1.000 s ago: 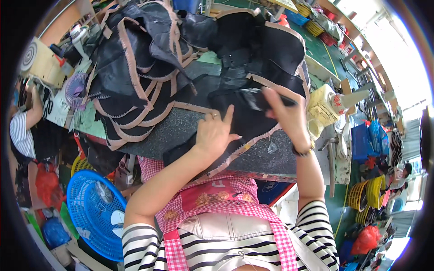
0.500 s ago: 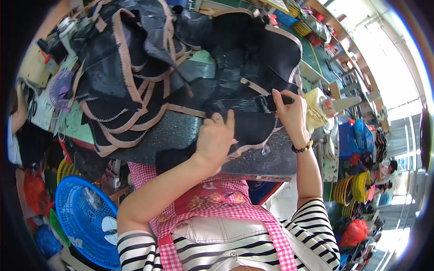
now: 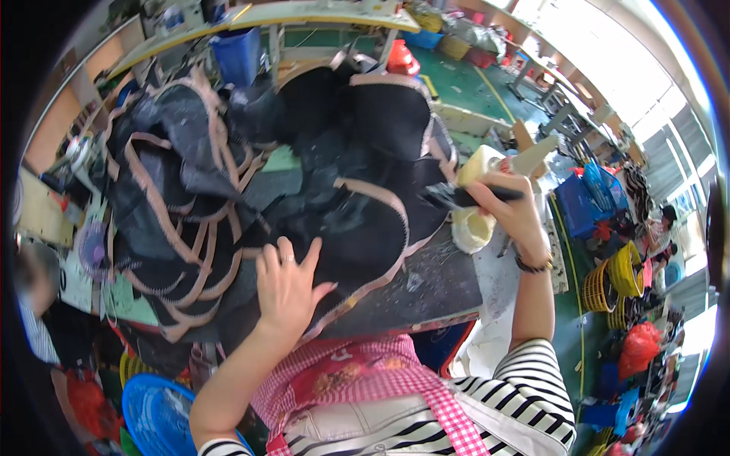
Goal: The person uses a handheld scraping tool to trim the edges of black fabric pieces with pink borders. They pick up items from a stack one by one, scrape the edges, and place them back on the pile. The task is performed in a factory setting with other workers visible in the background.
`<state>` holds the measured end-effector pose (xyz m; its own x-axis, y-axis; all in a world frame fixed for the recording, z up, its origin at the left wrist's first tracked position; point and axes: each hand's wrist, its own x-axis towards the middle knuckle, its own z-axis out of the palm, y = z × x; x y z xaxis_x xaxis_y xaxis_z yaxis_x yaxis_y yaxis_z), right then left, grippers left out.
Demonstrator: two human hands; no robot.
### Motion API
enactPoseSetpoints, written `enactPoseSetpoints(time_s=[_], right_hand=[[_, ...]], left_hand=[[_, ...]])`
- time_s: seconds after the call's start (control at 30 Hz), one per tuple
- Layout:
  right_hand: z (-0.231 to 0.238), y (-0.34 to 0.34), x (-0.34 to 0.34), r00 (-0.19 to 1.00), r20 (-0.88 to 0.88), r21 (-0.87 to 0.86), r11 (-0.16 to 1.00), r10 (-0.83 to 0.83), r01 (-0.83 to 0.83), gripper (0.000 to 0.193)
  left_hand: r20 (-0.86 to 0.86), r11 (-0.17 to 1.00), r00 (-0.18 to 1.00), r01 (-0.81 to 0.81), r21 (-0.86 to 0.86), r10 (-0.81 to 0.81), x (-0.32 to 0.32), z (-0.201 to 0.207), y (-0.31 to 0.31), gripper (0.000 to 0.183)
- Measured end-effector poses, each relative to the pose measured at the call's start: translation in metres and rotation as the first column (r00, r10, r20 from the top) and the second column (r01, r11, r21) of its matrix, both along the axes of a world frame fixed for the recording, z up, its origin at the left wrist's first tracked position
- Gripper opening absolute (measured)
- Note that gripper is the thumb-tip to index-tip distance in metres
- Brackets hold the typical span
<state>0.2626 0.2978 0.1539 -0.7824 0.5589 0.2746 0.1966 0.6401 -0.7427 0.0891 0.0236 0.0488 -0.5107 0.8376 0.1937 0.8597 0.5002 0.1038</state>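
Observation:
A brush with a black handle [image 3: 496,196] is gripped in my right hand [image 3: 511,216]. Its dark, wet-looking bristles point left, above the edge of the black pieces and close to an open cream pot [image 3: 472,231]. My left hand [image 3: 287,287] lies with fingers spread on a black sheet piece [image 3: 356,242] edged with a beige, finely toothed strip. Whitish smears show on that piece. More black pieces with beige edging [image 3: 163,205] are heaped to the left, overlapping one another on the dark tabletop [image 3: 445,292].
Behind my right hand stands a cream container with a pale nozzle [image 3: 536,156]. A blue perforated basket [image 3: 152,406] is at the lower left, near another person [image 3: 38,304]. Far off are a blue bin [image 3: 237,57] and a long bench [image 3: 327,14]; yellow baskets [image 3: 626,270] stand on the right.
My right hand has lifted the brush off the black piece and moved it right, beside the pot. My left hand has shifted left and spread its fingers. The whole view has tilted up.

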Motion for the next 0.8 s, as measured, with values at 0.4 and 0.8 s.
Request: enactPoseSetpoints(time_s=[0.4, 0.8], right_hand=[[-0.098, 0.033, 0.116, 0.904, -0.001, 0.143, 0.895, -0.428, 0.423, 0.021], [-0.065, -0.023, -0.093, 0.921, 0.073, 0.043, 0.922, 0.382, -0.386, 0.021]], left_hand=[[0.087, 0.934, 0.93, 0.356, 0.036, -0.358, 0.017, -0.038, 0.01, 0.062], [0.145, 0.927, 0.916, 0.374, 0.021, -0.373, 0.006, -0.039, 0.003, 0.06]])
